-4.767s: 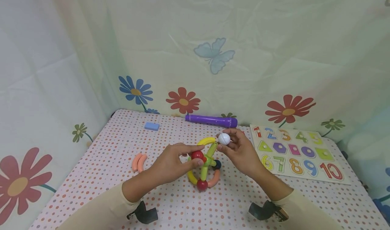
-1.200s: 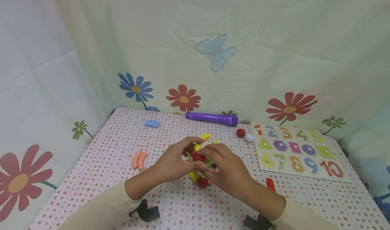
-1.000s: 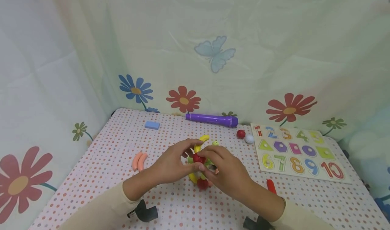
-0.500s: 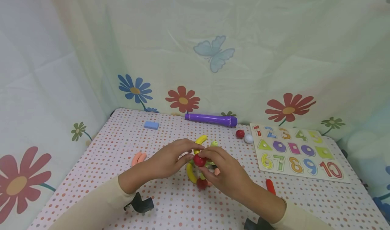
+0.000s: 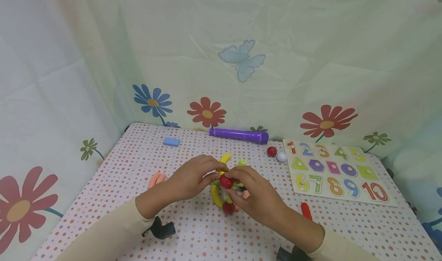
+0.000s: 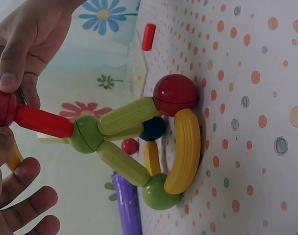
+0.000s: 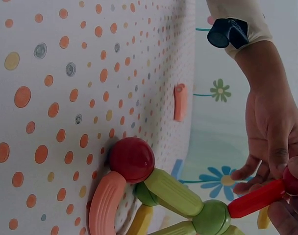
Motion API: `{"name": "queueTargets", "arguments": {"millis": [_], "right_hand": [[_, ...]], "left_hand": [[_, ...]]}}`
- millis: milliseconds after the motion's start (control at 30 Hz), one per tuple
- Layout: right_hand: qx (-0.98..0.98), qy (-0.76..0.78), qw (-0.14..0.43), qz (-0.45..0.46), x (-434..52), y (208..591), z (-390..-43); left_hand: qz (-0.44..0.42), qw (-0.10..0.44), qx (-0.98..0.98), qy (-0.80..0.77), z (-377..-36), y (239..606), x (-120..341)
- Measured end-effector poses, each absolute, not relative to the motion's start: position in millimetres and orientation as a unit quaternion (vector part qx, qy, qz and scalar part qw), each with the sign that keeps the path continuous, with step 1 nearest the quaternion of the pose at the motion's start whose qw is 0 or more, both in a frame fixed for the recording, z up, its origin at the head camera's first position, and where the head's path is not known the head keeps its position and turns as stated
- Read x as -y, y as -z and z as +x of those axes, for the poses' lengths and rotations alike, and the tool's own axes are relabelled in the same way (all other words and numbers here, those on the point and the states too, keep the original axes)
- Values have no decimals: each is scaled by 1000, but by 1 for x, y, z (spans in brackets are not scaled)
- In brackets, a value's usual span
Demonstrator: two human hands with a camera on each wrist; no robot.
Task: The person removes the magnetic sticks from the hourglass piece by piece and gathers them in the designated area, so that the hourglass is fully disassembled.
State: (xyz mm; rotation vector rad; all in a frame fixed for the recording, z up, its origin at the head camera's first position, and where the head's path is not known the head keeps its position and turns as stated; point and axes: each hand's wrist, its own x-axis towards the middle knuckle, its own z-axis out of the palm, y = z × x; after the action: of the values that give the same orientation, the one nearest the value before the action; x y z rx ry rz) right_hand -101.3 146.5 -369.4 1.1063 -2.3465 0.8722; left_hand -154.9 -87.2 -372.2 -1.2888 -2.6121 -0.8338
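A magnetic ball-and-stick structure stands mid-table. Its green hub ball (image 6: 86, 133) joins several light-green sticks, and a red stick (image 6: 45, 121) rises from it to a red ball (image 5: 226, 181). My right hand (image 5: 257, 190) pinches that ball between thumb and fingers. Between the thumb and index finger of my left hand (image 5: 193, 178) is a yellow curved stick (image 5: 225, 158), its lower end at the red ball. Around the base are another red ball (image 6: 175, 95), a green ball (image 6: 161, 191), a dark blue ball (image 6: 153, 129), and yellow and orange curved sticks.
A loose red ball (image 5: 271, 151) and white ball (image 5: 281, 157) lie beside the number puzzle board (image 5: 340, 172). A purple microphone-like toy (image 5: 239, 135) lies at the back, a blue block (image 5: 171, 141) back left. Orange curved sticks (image 5: 157, 179) lie left, a red stick (image 5: 306, 211) right.
The white ball once in my right hand now lies by the board. The right hand has moved onto the top red ball. My left thumb has shifted from that ball to the yellow curved stick.
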Motion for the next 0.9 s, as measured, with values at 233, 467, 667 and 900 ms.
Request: {"name": "queueTargets", "arguments": {"millis": [233, 467, 667, 900], "right_hand": [[841, -316, 199, 391, -147, 370, -102], [849, -321, 188, 376, -148, 371, -100], [853, -323, 178, 368, -148, 371, -99], [859, -317, 177, 362, -149, 370, -99]], "left_hand": [[-413, 49, 868, 271, -156, 376, 94], [-387, 17, 882, 267, -156, 387, 111], [-352, -31, 895, 274, -154, 394, 122], [-342, -37, 907, 241, -155, 407, 138]]}}
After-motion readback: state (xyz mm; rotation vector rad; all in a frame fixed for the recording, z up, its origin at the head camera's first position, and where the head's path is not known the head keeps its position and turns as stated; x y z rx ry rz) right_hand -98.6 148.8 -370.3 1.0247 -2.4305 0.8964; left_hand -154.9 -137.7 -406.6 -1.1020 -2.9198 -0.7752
